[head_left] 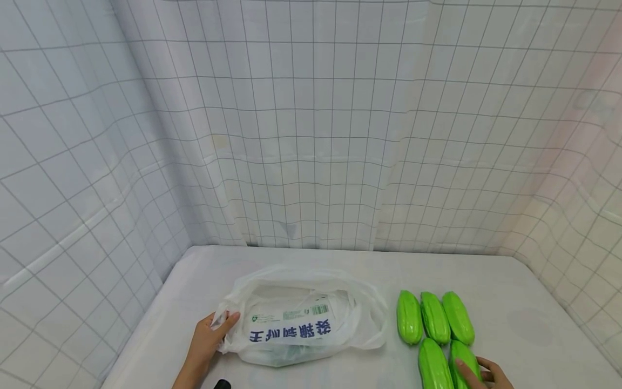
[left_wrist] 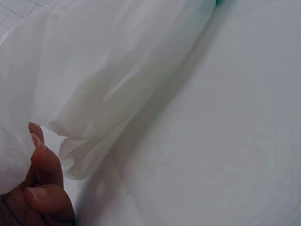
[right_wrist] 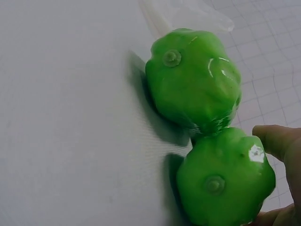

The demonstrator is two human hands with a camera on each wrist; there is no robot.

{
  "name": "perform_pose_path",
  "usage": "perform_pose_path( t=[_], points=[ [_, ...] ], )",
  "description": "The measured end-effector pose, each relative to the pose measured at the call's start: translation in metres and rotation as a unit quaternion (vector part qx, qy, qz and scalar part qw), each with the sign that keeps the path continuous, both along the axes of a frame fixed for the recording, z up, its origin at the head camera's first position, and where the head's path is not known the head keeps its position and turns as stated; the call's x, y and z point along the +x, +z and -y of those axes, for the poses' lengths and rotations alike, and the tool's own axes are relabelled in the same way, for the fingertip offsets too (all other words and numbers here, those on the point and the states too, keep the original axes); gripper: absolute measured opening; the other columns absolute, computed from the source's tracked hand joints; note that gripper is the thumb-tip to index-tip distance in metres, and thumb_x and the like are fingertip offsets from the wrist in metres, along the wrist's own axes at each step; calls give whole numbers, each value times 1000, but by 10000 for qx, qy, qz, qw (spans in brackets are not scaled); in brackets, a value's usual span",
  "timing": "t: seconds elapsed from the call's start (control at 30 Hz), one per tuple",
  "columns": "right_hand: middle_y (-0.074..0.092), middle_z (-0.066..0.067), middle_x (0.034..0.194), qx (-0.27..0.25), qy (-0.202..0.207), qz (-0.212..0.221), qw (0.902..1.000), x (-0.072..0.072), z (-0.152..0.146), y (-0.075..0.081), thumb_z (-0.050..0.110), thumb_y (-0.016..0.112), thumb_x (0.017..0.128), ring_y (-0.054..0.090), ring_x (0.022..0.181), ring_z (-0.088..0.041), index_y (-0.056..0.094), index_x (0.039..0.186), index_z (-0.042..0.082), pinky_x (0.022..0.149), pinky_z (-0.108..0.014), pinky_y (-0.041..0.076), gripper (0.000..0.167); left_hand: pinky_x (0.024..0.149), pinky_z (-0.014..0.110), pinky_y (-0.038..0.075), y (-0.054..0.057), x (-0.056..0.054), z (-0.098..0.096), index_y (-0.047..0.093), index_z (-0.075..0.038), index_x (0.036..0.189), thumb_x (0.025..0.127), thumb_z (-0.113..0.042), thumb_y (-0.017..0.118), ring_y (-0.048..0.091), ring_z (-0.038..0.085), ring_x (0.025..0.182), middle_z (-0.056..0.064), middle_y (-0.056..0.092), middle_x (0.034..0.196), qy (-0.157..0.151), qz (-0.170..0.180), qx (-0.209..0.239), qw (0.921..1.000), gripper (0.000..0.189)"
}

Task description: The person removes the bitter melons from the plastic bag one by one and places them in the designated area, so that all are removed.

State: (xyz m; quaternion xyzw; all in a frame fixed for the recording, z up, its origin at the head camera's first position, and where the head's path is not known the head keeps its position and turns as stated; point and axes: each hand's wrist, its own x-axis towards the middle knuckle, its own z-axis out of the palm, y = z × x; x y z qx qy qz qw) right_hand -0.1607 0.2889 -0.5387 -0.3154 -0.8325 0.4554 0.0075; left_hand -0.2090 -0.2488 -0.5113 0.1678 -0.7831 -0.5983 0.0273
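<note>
A white translucent plastic bag (head_left: 311, 340) with blue characters and green print lies with its mouth spread wide. My left hand (head_left: 212, 336) holds its left edge between thumb and fingers; in the left wrist view the thin plastic (left_wrist: 108, 94) drapes past my fingertips (left_wrist: 40, 194). To the right of the bag lie several glossy green ribbed gourds in two rows. My right hand (head_left: 478, 373) grips the front right gourd (head_left: 461, 354), thumb on one side and fingers on the other. Seen end-on in the right wrist view, that gourd (right_wrist: 225, 176) touches its neighbour (right_wrist: 193, 80).
Three more gourds (head_left: 434, 317) form the back row on the white table (head_left: 525, 313). White sheeting with a dark grid (head_left: 316, 135) hangs behind the table and along both sides. A small black object (head_left: 222, 384) shows at the bottom edge near my left forearm.
</note>
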Motion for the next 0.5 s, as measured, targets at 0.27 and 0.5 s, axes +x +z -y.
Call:
perform_pose_path(
  t=[0.27,0.5],
  points=[
    [49,-34,104,262,161,232,9993,-3,-4,-3,69,61,76,52,90,-44,35,130,-16,66,-49,46,104,65,26,45,0,-2,-1,57,6,116,84,-45,70,55,18,78,7,66,93,-1,-42,-13,10000,62],
    [49,-33,102,229,696,415,9964,-3,-11,5,74,50,80,53,91,-45,32,130,-18,67,-49,45,106,62,27,43,0,-2,3,57,5,111,87,-47,65,52,16,70,3,59,75,68,-77,24,9999,58]
  ],
)
